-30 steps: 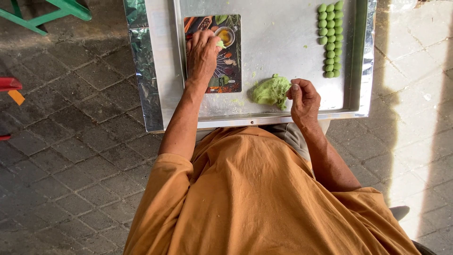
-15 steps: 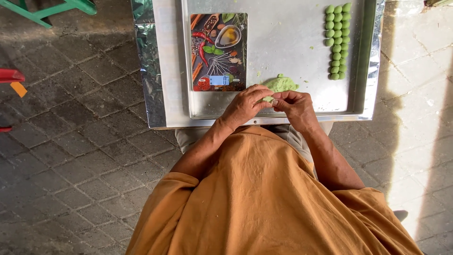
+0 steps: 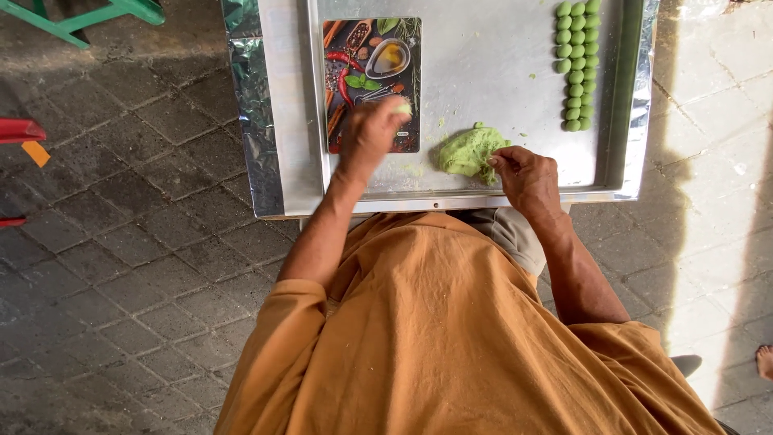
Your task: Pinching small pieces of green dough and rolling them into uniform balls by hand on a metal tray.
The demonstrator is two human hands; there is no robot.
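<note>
My left hand hovers over the near end of a flat kitchen scale with a printed food picture and pinches a small piece of green dough in its fingertips. My right hand rests on the metal tray with its fingers pinching the right edge of a lump of green dough. Several small green dough balls lie in two neat rows at the tray's far right.
Foil lines the tray's left and right sides. The tray stands over a grey paved floor. A green frame and a red object are at the left. My orange shirt fills the foreground.
Half a second ago both hands met at the dough lump. My left hand has since moved left to the scale with a small piece, while my right hand stayed at the lump.
</note>
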